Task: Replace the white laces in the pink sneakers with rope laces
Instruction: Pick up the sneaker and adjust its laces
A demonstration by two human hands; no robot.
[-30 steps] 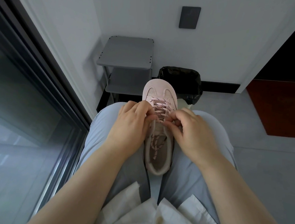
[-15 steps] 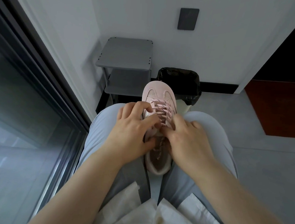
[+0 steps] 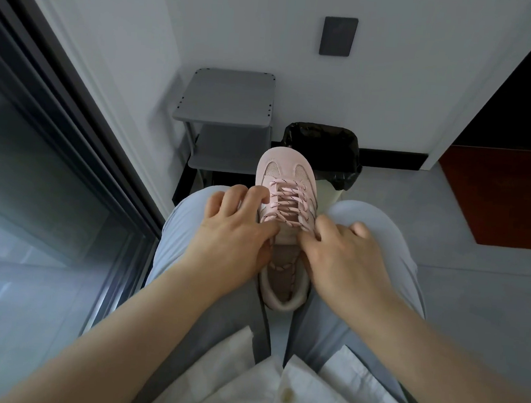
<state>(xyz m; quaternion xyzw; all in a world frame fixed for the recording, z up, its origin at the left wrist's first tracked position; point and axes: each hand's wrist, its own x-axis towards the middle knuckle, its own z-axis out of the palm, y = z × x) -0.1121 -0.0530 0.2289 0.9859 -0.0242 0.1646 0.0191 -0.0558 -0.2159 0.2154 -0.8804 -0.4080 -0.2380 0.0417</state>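
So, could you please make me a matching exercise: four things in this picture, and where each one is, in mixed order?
1 pink sneaker
2 rope lace
3 black-lined bin
4 gray shelf

A left of the bin
B crossed through the eyelets
C between the person's thighs
D beyond the sneaker's toe, right of the shelf

Pairs: 1-C, 2-B, 3-D, 4-A.
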